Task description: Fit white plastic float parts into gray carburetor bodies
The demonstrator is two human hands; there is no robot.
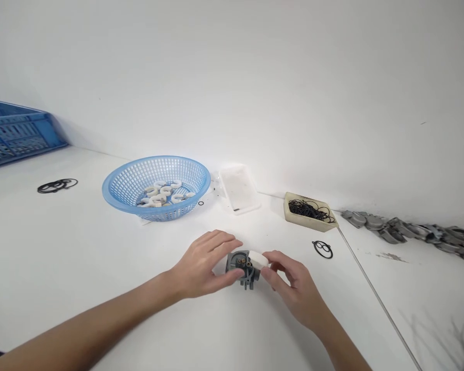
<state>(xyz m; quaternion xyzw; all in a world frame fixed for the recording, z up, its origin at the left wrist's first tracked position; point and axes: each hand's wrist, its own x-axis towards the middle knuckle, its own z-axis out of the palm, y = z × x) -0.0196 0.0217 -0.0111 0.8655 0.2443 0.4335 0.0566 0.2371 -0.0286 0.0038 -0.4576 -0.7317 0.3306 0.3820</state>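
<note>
Metal part (237, 263) is sitting on the table (201, 335) right in front of me, my left hand (206, 268) is loosely grasping it, probably for steadiness, and my right hand (294, 288) is pinching a white piece (258, 259) by its outer end, likely to avoid blocking things.

I'm watching a workshop bench (170, 330): beyond the right hand (294, 286), rings (305, 209) are filling a tray (307, 222) and metal parts (393, 232) are lying; beyond the left hand (203, 265), a basket (118, 198) is holding white parts (161, 198).
</note>
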